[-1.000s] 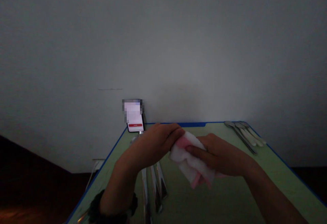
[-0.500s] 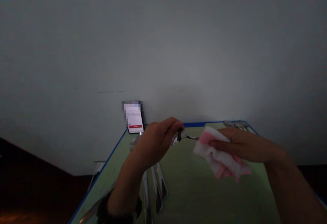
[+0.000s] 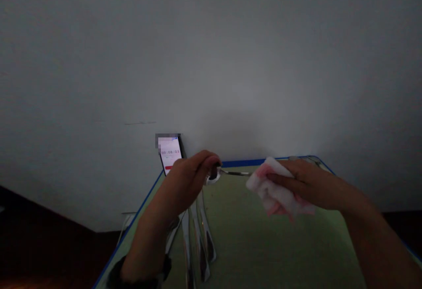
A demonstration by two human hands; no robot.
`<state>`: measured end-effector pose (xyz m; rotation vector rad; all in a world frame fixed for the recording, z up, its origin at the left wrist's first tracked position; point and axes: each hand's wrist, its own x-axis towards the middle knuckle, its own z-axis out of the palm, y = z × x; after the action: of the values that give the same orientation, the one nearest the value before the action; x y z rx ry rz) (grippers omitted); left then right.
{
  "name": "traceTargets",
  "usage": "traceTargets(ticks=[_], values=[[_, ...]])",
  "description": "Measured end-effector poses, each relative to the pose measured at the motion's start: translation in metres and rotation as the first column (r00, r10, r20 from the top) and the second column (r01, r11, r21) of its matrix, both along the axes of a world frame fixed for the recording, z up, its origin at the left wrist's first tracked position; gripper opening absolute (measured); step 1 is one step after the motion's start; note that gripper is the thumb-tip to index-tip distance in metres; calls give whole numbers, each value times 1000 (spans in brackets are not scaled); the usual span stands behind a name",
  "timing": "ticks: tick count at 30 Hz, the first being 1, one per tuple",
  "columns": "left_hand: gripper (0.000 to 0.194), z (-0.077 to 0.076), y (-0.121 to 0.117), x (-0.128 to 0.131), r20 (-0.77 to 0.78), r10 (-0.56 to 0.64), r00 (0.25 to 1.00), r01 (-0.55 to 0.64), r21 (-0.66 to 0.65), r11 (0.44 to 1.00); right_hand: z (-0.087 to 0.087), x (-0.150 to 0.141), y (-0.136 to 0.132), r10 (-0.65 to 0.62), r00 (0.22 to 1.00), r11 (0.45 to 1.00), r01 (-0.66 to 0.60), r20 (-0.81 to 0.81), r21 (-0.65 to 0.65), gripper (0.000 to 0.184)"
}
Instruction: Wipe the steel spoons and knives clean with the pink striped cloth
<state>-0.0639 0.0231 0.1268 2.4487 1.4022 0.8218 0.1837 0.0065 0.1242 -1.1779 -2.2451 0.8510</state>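
Note:
My left hand point(image 3: 187, 178) is closed on the bowl end of a metal spoon point(image 3: 227, 173), held level above the green table point(image 3: 250, 245). The spoon's handle runs right into a pink and white cloth point(image 3: 275, 188). My right hand point(image 3: 306, 182) is closed round that cloth and the handle inside it. Both hands hover over the table's far half.
Several pieces of cutlery point(image 3: 198, 236) lie on the table under my left forearm. More spoons point(image 3: 310, 159) lie at the far right corner, mostly hidden by my right hand. A lit phone point(image 3: 169, 153) leans on the wall beyond the table's blue edge point(image 3: 240, 163).
The hands drew apart: the cloth slid right along the spoon, baring its handle. Then both hands shifted slightly left.

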Motion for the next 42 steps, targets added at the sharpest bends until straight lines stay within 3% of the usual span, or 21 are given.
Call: traceTargets(ticks=[2, 4, 7, 9, 11, 14, 16, 20, 25, 32, 38, 42], values=[[36, 3, -2, -5, 114, 42, 993, -39, -29, 999, 3, 8, 1, -42, 999, 999, 41, -30, -12, 30], [43, 5, -4, -6, 248, 51, 967, -6, -177, 984, 6, 14, 1, -90, 995, 995, 91, -38, 37, 26], [56, 6, -8, -5, 397, 51, 916, 139, -435, 890, 10, 19, -1, -175, 983, 958, 183, -52, 219, 20], [57, 8, -9, -5, 432, 62, 900, 155, -451, 879, 14, 18, -5, -205, 975, 927, 222, -88, 301, 23], [52, 10, -10, -4, 406, 39, 913, 123, -366, 923, 18, 14, -10, -165, 982, 942, 184, -91, 282, 20], [38, 13, -15, 5, 238, -114, 964, 163, -198, 967, 23, 2, -18, 25, 1000, 997, -26, 9, 77, 16], [27, 12, -18, 17, 92, -248, 964, 257, -104, 961, 23, -7, -21, 132, 989, 990, -129, 68, -55, 20], [17, 4, -21, 42, -58, -395, 917, 399, 80, 914, 20, -14, -18, 205, 970, 979, -202, 128, -40, 22], [16, -4, -17, 51, -37, -414, 910, 409, 248, 878, 20, -11, -12, 237, 962, 971, -239, 137, -4, 20], [16, 6, -9, 25, -124, -358, 925, 378, 240, 894, 13, -2, 4, 344, 937, 939, -342, 56, -42, 24], [11, 14, -12, 11, -111, -322, 940, 341, 277, 898, 18, 18, -1, 277, 960, 956, -271, 35, -115, 30], [10, 14, -21, 21, -85, -324, 942, 334, 333, 882, 30, 21, -14, 240, 968, 965, -231, 67, -120, 27]])
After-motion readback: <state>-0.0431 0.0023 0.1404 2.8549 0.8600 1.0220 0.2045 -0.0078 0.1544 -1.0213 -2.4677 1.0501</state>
